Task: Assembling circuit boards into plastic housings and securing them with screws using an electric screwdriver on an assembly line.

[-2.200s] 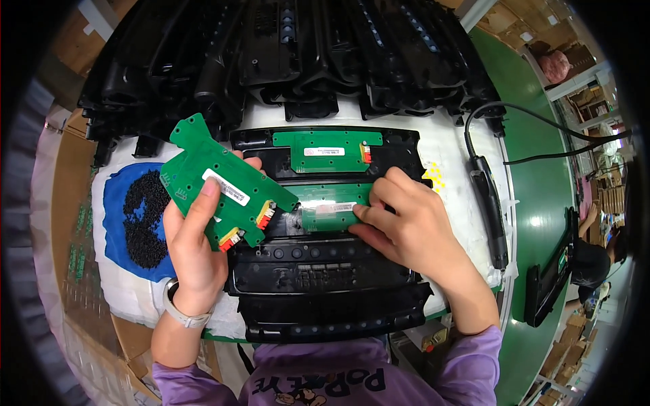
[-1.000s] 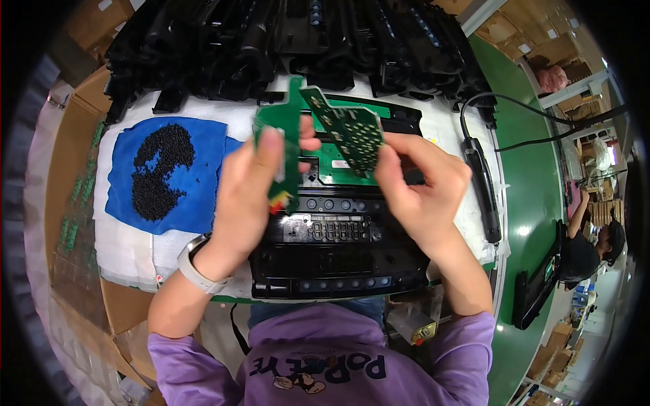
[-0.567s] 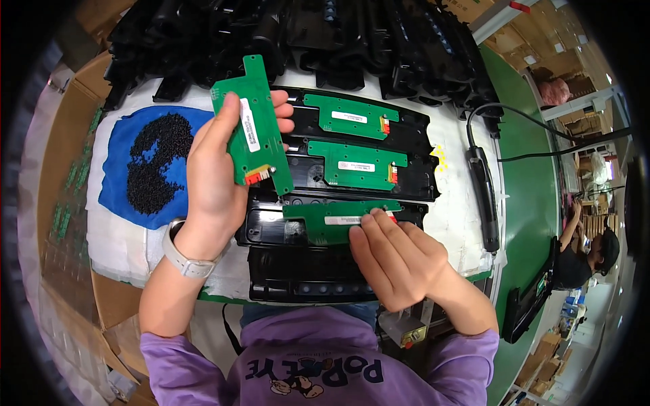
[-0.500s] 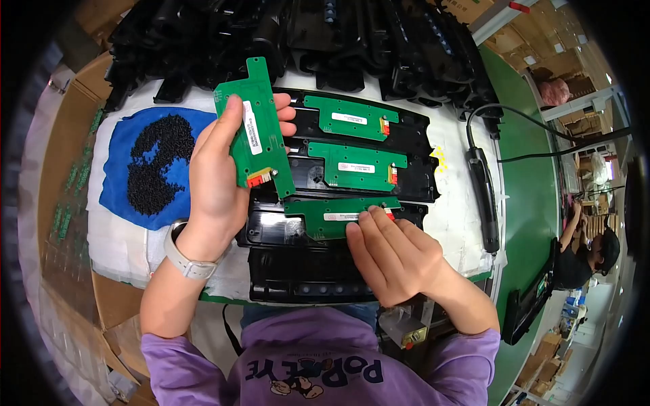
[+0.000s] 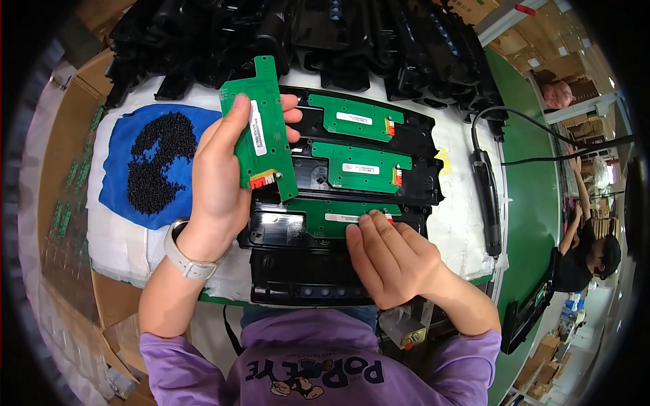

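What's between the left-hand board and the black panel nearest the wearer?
The next panel, with another green board under the fingertips of the right hand, lies between them. That hand also hides the nearest panel's right end.

**Colour Record**

Noted notched flat green circuit boards (image 5: 279, 150), white rectangular labels (image 5: 258, 128), red-and-yellow block connectors (image 5: 260, 181). Recorded long glossy black plastic panels (image 5: 291, 271). Logged blue cloth sheet (image 5: 116, 166) patterned with small black pellets (image 5: 150, 193); purple fabric shirt (image 5: 420, 369), dark lettering (image 5: 326, 369).
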Motion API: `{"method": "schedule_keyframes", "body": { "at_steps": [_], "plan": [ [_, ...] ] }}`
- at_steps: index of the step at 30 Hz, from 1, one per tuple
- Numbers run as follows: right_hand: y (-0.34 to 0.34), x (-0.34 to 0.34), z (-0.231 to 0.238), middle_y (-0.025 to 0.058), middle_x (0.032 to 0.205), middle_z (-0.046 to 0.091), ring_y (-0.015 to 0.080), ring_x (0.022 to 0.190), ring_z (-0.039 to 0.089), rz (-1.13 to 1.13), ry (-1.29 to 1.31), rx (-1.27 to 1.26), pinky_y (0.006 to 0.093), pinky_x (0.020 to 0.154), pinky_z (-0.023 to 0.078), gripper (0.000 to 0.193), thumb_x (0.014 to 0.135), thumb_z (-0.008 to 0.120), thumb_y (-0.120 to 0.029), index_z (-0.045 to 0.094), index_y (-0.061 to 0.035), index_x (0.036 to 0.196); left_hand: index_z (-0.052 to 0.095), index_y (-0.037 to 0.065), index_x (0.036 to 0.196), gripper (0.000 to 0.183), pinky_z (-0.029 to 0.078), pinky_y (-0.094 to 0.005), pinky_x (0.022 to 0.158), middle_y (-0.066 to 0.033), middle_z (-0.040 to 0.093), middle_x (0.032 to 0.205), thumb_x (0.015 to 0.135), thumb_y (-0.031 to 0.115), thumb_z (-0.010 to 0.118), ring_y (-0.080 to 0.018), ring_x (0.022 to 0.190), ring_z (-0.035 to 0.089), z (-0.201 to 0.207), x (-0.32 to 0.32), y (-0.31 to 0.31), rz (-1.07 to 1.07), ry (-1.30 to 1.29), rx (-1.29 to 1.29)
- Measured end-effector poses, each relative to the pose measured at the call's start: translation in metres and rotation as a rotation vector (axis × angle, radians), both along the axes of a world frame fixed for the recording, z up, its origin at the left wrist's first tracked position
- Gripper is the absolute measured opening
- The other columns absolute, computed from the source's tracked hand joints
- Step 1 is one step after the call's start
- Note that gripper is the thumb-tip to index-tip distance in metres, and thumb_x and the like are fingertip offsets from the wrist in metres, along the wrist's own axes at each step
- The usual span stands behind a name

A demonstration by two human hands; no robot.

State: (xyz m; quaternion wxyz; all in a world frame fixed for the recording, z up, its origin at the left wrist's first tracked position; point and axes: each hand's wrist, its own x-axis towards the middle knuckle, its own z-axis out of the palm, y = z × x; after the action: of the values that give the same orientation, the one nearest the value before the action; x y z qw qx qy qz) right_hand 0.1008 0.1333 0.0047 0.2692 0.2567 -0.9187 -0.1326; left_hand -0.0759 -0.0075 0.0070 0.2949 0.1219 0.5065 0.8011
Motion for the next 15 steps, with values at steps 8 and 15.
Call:
{"method": "schedule_keyframes", "body": {
  "at_steps": [8, 15],
  "plan": [
    [-0.0005, 0.0000, 0.0003, 0.0115, 0.088, 0.063, 0.0196, 0.075, 0.061, -0.091, -0.340, -0.200, 0.0264, 0.056, 0.047, 0.018, 0.070, 0.068, -0.008, 0.064, 0.0012, 0.084, 0.060, -0.003, 0.110, 0.046, 0.047, -0.0255, 0.078, -0.0103, 0.065, 0.099, 0.098, 0.035, 0.038, -0.0129, 0.083, 0.061, 0.0000, 0.0015, 0.0018, -0.019, 0.012, -0.023],
    [0.0042, -0.0030, 0.0015, 0.0083, 0.095, 0.062, 0.0193, 0.080, 0.060, -0.083, -0.356, -0.290, 0.0271, 0.057, 0.048, 0.024, 0.067, 0.073, -0.015, 0.064, -0.0012, 0.085, 0.060, -0.003, 0.111, 0.046, 0.047, -0.0258, 0.079, -0.0109, 0.065, 0.100, 0.097, 0.035, 0.038, -0.0132, 0.083, 0.061, -0.0046, -0.0001, 0.0022, -0.024, 0.019, -0.024]
  ]
}}
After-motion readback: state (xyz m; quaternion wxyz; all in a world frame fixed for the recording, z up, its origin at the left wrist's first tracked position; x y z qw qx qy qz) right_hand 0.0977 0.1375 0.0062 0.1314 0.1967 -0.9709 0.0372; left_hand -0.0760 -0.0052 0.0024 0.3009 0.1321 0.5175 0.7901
